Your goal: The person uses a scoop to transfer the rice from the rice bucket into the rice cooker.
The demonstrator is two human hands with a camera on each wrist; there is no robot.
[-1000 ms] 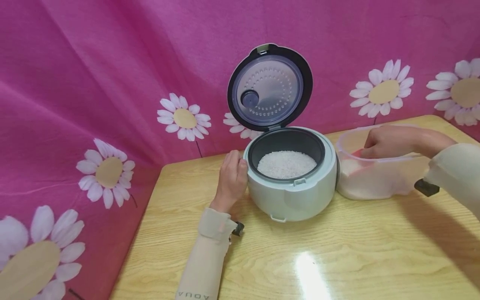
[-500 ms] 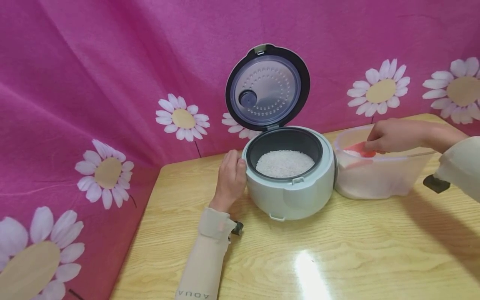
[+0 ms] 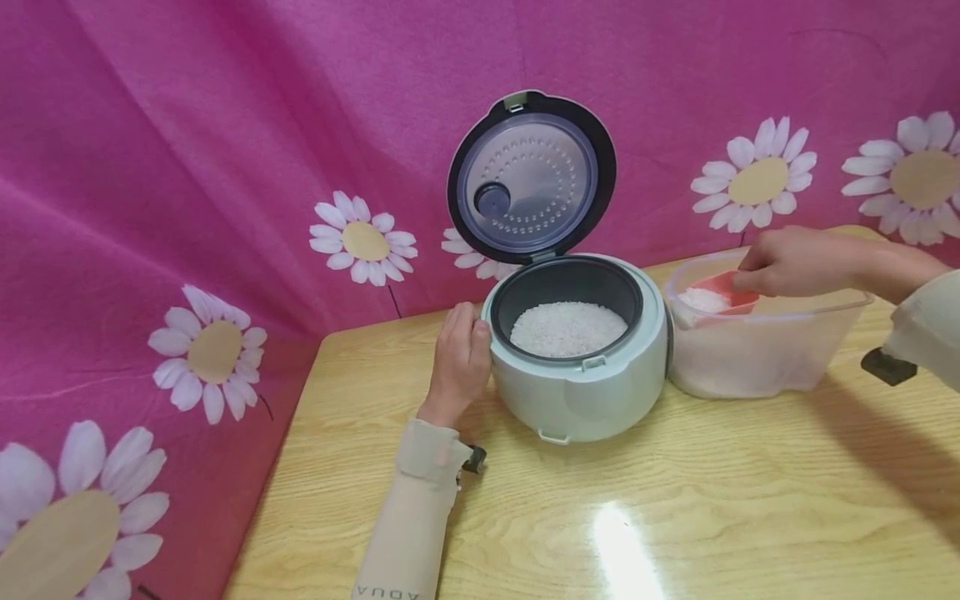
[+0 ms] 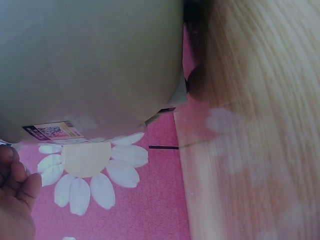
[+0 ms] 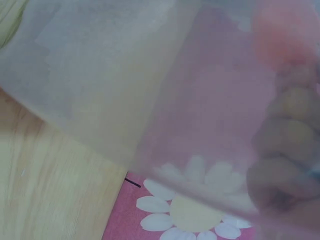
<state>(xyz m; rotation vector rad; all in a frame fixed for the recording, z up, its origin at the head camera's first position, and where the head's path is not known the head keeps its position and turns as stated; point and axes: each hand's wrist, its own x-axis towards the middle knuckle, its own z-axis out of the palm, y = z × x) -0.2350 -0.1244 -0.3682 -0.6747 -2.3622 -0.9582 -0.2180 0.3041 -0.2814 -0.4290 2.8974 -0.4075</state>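
My left hand (image 3: 459, 358) grips the left side of a pale green rice cooker (image 3: 581, 404), its fingers curled at the upper edge. The cooker's lid (image 3: 573, 187) stands up, and white rice (image 3: 570, 327) lies in its dark inner pot (image 3: 592, 282). My right hand (image 3: 795, 262) holds a red scoop (image 3: 741, 302) heaped with white rice (image 3: 699, 300), at the rim level of a clear plastic bin (image 3: 757, 358). In the right wrist view, the scoop (image 5: 285, 32) and curled fingers (image 5: 292, 132) show blurred through the bin's wall.
The bin stands right beside the cooker on a wooden table (image 3: 720, 492). Behind and to the left hangs a pink cloth (image 3: 247, 100) with large white flowers. A label (image 4: 54, 131) is on the cooker's lower side.
The right hand has raised the scoop from deep in the bin to its rim, bringing up a heap of rice. The left hand stays on the cooker.
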